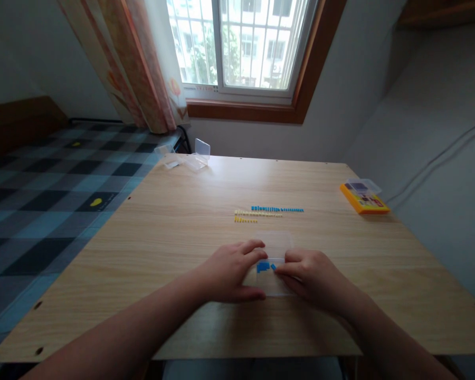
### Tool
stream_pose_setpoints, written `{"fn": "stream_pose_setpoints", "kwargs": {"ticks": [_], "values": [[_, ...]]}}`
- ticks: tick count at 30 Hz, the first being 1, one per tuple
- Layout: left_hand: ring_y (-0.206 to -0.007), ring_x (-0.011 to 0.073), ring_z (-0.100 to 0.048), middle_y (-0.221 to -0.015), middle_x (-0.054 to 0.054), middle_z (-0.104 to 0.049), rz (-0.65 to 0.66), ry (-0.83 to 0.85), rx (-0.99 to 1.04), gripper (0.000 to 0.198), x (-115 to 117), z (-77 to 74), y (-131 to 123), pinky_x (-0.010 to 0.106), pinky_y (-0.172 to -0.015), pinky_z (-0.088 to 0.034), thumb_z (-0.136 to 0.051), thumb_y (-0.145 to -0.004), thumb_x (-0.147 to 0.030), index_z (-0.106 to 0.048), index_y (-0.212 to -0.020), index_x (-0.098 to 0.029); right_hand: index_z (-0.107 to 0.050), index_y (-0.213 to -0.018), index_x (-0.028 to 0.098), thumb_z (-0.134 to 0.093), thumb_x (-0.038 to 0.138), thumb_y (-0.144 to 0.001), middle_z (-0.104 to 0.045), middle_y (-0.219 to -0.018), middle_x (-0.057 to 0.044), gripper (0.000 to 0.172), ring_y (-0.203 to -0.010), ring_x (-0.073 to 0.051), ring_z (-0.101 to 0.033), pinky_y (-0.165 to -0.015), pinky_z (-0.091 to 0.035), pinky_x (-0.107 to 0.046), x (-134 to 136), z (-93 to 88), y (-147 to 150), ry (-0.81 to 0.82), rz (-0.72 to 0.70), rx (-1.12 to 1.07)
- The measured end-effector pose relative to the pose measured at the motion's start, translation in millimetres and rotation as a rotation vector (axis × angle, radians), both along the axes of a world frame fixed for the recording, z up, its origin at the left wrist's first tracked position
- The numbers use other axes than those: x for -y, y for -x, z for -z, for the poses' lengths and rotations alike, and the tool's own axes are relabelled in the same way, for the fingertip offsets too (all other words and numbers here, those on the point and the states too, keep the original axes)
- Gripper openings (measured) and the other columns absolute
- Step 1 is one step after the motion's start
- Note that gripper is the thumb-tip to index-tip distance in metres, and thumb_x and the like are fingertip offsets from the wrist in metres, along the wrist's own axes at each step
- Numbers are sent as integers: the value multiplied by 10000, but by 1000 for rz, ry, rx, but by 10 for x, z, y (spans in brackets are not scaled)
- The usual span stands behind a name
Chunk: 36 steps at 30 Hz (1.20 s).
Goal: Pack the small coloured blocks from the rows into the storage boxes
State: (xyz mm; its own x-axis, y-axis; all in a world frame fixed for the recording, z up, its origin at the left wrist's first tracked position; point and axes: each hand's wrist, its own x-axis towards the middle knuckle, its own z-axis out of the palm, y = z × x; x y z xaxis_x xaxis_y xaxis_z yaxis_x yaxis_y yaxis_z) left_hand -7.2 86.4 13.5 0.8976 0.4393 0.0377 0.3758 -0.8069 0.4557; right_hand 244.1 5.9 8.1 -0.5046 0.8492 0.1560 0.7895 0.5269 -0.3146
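A clear plastic box [277, 289] lies on the table in front of me, its see-through lid [277, 238] folded back on the far side. My left hand [237, 272] spans the box's left end, thumb at the near edge and fingers at the far edge. Several blue building blocks [263, 267] are lined up against each other at the left inside the box. My right hand [309, 272] reaches over the right end, thumb and fingertips pinched on a small blue block [273, 267], which is tilted just right of the group.
Beyond the box run rows of tiny blue pieces [277, 209], cream pieces [257, 214] and yellow pieces [245, 220]. An open clear box [196, 162] stands at the table's far left corner. At the right edge lies an orange-yellow box [364, 203] with a clear container [363, 186] on it.
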Motion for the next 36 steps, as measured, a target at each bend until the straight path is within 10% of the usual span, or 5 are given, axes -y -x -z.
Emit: {"fn": "stream_pose_setpoints", "kwargs": {"ticks": [36], "values": [[-1326, 368, -579, -1527, 155, -522, 4, -37, -21, 679, 12, 0, -10, 499, -1069, -499, -777, -818, -574, -566, -1358, -222, -761, -871, 239, -614, 224, -967, -651, -775, -12, 177, -711, -156, -598, -634, -341, -276, -43, 80, 90, -79, 80, 36]]}}
